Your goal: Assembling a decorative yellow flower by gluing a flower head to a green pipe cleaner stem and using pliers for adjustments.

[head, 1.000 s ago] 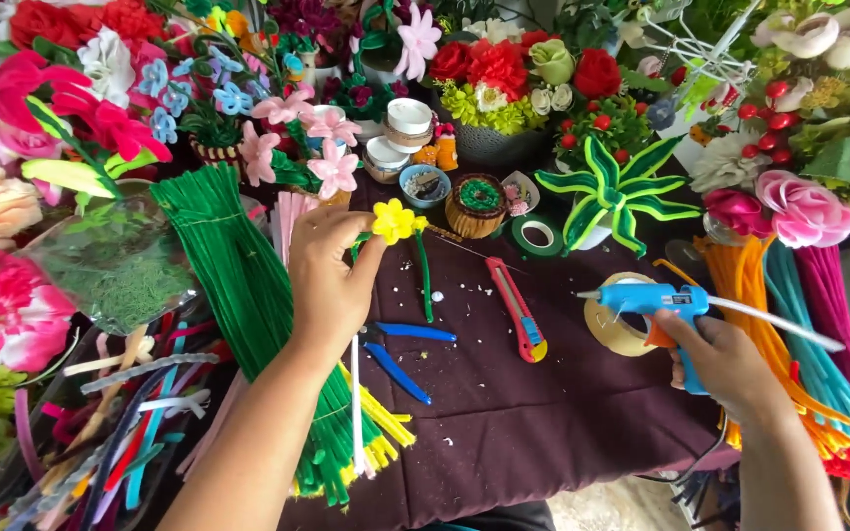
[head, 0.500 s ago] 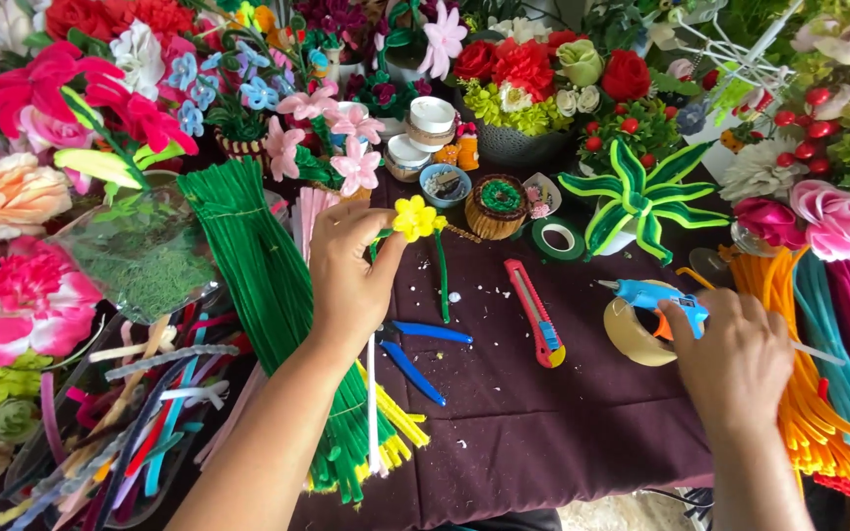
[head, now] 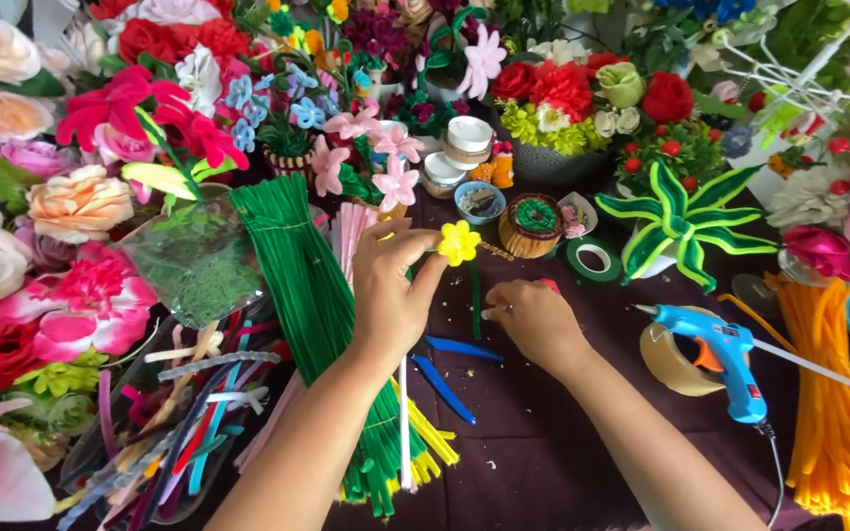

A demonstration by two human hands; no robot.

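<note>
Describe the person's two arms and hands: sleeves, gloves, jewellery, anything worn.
Both forearms are bare as far as the picture shows, with no sleeves in view. The left hand and right hand wear no gloves. No rings, bracelets or watch are visible on either. Fingernails look short and unpainted, though detail is small.

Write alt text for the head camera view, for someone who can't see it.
Over a dark purple cloth, the left hand holds a small yellow flower on a green stem, while the right hand touches the stem lower down. A blue glue gun lies right; a green pipe cleaner bundle lies left, artificial flowers all around.
</note>
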